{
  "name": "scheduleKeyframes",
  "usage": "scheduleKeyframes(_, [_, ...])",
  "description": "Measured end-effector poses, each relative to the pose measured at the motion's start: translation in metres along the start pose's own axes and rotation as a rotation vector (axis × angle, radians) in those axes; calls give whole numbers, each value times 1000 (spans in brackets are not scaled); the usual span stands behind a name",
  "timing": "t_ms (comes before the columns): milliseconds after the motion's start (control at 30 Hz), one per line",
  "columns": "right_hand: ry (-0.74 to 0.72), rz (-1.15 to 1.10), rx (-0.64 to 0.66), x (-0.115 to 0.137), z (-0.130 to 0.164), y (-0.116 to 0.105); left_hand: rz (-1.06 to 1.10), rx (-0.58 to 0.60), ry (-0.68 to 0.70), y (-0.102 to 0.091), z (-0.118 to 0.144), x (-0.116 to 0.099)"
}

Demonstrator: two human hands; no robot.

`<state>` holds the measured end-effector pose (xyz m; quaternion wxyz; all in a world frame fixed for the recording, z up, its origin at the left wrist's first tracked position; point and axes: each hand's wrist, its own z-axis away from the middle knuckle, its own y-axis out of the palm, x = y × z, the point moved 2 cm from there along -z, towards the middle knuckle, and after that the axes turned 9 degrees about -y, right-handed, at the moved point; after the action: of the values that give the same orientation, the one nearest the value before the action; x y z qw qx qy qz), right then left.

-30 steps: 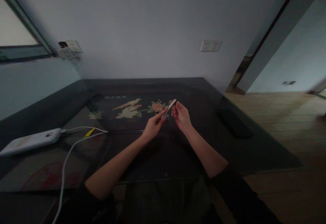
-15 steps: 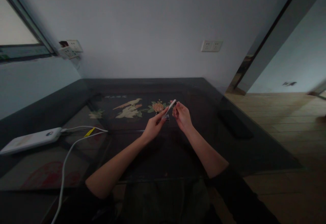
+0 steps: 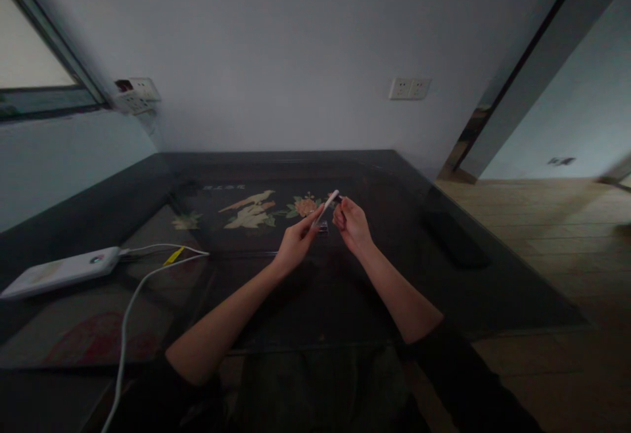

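Observation:
In the head view my left hand (image 3: pixel 296 241) is closed around a slim white object (image 3: pixel 329 204), held tilted with its edge toward me; its kind is unclear. My right hand (image 3: pixel 353 224) is closed just to the right, its thumb and finger pinched on a small dark piece (image 3: pixel 338 199) near the white object's upper end. I cannot tell whether that piece touches it. Below the white object, a small shiny clear item (image 3: pixel 322 227) shows on the black table (image 3: pixel 315 308).
A white power bank (image 3: pixel 64 272) lies at the left with a white cable (image 3: pixel 129 315) bearing a yellow tag (image 3: pixel 173 255). A flat black object (image 3: pixel 456 239) lies at the right. A bird-and-flower picture (image 3: pixel 251 209) decorates the tabletop. Wall sockets (image 3: pixel 410 89) are behind.
The left hand and the white object have shifted slightly left. The right hand stays nearly in place, and slightly more of the dark piece shows between the hands.

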<state>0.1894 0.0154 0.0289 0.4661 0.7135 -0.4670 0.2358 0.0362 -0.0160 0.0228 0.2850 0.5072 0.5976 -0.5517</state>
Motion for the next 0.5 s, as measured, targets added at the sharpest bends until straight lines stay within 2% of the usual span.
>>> scheduleKeyframes(200, [14,-5,10,0,0,0,6,-35,22,-3,-1,0])
scheduleKeyframes(500, [11,13,-20,1,-1,-2,4,42,65,2,4,-4])
